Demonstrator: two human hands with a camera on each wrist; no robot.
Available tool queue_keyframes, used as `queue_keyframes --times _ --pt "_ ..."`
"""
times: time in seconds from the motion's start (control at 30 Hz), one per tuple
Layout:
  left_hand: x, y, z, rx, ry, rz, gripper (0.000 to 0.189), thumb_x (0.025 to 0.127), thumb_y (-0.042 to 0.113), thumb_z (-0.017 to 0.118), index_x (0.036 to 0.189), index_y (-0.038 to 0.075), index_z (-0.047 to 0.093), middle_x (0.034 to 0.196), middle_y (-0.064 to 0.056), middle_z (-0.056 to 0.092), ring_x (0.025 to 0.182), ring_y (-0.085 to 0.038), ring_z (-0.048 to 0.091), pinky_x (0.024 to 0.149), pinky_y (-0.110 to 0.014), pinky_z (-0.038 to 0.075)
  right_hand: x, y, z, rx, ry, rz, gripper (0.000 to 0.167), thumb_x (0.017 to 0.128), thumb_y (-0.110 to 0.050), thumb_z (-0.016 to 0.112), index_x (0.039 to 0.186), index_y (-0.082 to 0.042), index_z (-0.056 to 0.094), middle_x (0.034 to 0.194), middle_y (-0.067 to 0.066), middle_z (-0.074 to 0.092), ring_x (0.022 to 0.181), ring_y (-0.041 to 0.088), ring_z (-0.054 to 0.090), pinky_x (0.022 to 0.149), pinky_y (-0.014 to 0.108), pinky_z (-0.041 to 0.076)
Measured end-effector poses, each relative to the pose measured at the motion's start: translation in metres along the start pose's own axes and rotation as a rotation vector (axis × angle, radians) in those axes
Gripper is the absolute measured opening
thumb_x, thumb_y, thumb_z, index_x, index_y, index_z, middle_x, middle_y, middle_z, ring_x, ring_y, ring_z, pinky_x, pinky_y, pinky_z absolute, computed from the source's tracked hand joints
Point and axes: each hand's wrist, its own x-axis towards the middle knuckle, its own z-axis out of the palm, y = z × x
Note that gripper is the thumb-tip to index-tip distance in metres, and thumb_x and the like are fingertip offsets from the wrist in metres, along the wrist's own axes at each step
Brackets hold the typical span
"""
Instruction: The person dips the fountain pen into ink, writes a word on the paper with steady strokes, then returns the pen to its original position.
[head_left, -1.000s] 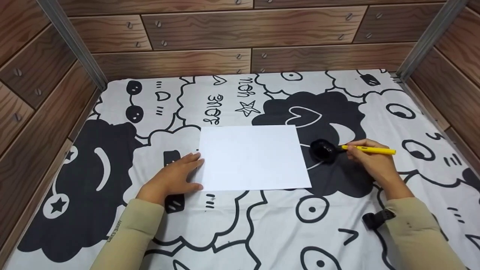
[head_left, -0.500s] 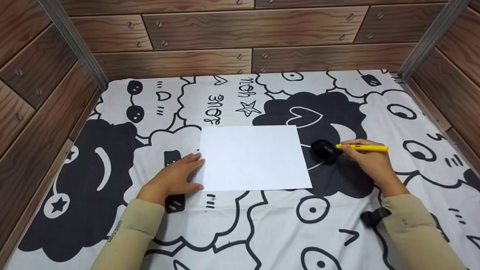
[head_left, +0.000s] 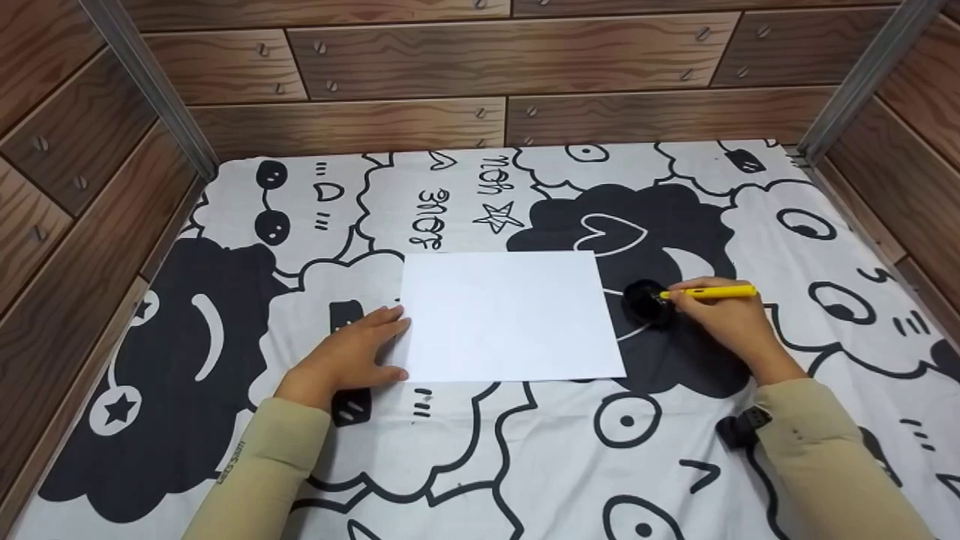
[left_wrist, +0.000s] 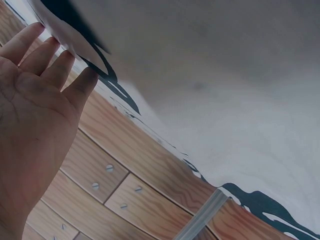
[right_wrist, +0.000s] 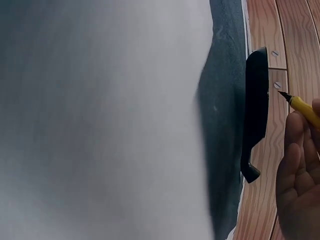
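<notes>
A white sheet of paper (head_left: 510,315) lies on the patterned cloth in the head view. My left hand (head_left: 360,345) rests at its left edge, fingers and thumb spread and straight. To the right of the sheet stands a small round black dish (head_left: 643,306). My right hand (head_left: 724,322) pinches a yellow brush (head_left: 716,292) between thumb and fingers. The brush's front end is over the dish in the head view. In the right wrist view, its dark pointed tip shows beside the black dish (right_wrist: 256,100), which has a short stub at one end.
A black-and-white cartoon cloth (head_left: 465,442) covers the work surface. Wood-patterned panels (head_left: 495,64) and grey metal posts (head_left: 150,82) enclose it at the back and sides. A black wrist camera (head_left: 739,431) with a cable sits at the right cuff.
My right hand has moved left with the brush, bringing its front end over the black dish. My left hand and the paper have stayed in place.
</notes>
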Motion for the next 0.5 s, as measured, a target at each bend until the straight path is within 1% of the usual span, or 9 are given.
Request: queue_keyframes --times 0.13,0.3,0.5 --pt "-0.0004 0.0004 -0.0005 -0.007 -0.001 -0.004 0.075 0.081 0.036 0.075 0.144 0.009 0.044 0.152 -0.008 0.032 0.139 -0.030 0.026 0.110 -0.048 0.026 0.0010 -0.0020 0.0025 -0.042 -0.003 0.011 0.020 0.085 -0.030 0.073 0.093 -0.013 0.078 0.093 -0.005 0.072 0.084 -0.007 0.055 0.070 0.008 0.041" --pt "-0.0005 0.0010 -0.0006 -0.015 -0.006 -0.018 0.075 0.080 0.036 0.075 0.144 0.011 0.044 0.152 -0.007 0.032 0.140 -0.029 0.025 0.110 -0.048 0.026 0.0019 -0.0044 0.0042 -0.037 -0.035 0.037 0.019 0.084 -0.030 0.073 0.093 -0.014 0.078 0.093 -0.002 0.072 0.084 -0.007 0.056 0.070 0.007 0.042" --pt "-0.0004 0.0008 -0.0006 -0.021 -0.008 -0.020 0.075 0.080 0.036 0.075 0.144 0.011 0.043 0.153 -0.007 0.031 0.140 -0.029 0.025 0.111 -0.048 0.026 0.0030 -0.0055 0.0062 -0.055 -0.061 0.018 0.018 0.084 -0.028 0.073 0.092 -0.013 0.078 0.095 0.003 0.072 0.081 -0.007 0.056 0.066 0.007 0.043"
